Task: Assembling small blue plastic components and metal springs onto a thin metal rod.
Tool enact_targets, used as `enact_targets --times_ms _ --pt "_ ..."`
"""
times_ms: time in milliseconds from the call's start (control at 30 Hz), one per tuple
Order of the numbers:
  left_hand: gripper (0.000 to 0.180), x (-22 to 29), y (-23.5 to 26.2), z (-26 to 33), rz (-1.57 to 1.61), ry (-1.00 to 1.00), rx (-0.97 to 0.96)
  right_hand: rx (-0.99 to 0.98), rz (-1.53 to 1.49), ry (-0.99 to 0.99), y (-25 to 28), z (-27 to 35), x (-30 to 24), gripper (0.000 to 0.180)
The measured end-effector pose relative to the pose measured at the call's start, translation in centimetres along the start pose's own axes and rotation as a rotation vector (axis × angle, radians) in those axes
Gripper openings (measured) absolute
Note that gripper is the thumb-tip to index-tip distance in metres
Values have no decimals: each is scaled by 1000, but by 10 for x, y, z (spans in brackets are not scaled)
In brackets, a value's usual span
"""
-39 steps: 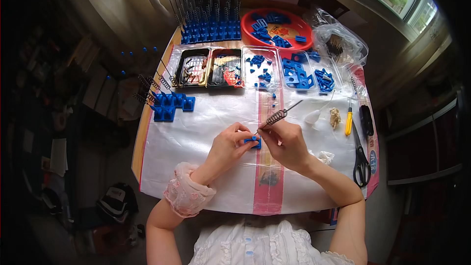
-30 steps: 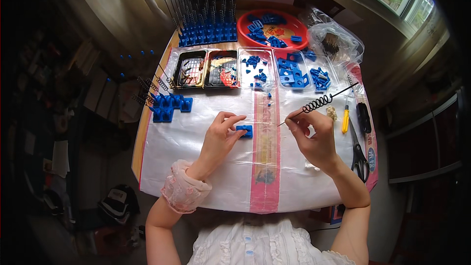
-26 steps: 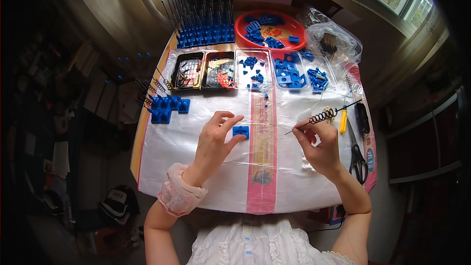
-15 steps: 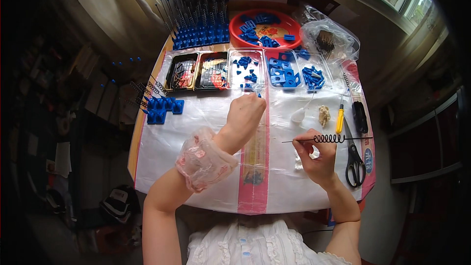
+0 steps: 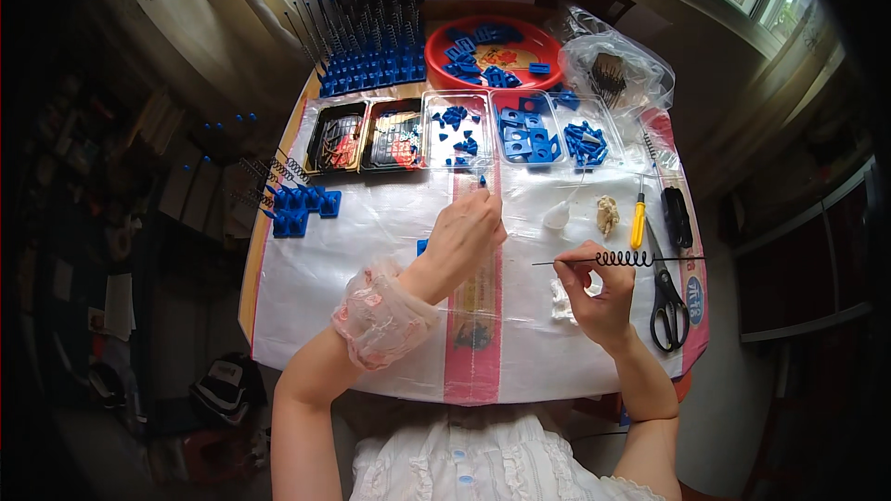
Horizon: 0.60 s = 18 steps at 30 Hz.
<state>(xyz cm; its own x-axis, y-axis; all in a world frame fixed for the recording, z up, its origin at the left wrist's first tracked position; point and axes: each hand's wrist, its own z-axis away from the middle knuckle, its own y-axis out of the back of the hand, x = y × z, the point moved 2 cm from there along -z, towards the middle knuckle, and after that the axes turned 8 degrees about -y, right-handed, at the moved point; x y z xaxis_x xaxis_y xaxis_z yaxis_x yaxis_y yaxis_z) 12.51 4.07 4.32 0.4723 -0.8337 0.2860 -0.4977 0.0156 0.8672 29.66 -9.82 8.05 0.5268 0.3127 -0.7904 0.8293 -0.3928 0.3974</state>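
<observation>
My left hand point(image 5: 464, 230) is closed over the table, back of the hand up, and its fingertips are partly hidden. Just past them shows a small blue pointed piece point(image 5: 483, 181); whether they touch it I cannot tell. Beside that wrist peeks the edge of a blue block point(image 5: 421, 247), mostly covered. Between thumb and fingers, my right hand point(image 5: 603, 301) pinches a black coiled wire point(image 5: 626, 259) with straight ends, held level. Beyond my left hand stands a clear tray point(image 5: 461, 165) with similar blue pieces.
Two black trays point(image 5: 393, 165) and a clear tray of blue plates point(image 5: 531, 162) line the back. Blue bases with coils point(image 5: 302, 209) stand left. A red basin point(image 5: 548, 74) is behind. At right lie scissors point(image 5: 670, 311), a yellow-handled tool point(image 5: 639, 223) and a dropper point(image 5: 557, 216).
My left hand has drawn slightly toward me, showing more of the small blue piece and uncovering the blue block's edge by the wrist. My right hand holds the wire almost still.
</observation>
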Motion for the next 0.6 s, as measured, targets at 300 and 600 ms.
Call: enact_targets --times_ms 300,600 --pt "7 36 4 70 1760 755 -108 -25 -79 149 -17 12 -6 18" --pt "6 28 -14 78 2330 952 -14 -74 33 238 -27 16 -3 24"
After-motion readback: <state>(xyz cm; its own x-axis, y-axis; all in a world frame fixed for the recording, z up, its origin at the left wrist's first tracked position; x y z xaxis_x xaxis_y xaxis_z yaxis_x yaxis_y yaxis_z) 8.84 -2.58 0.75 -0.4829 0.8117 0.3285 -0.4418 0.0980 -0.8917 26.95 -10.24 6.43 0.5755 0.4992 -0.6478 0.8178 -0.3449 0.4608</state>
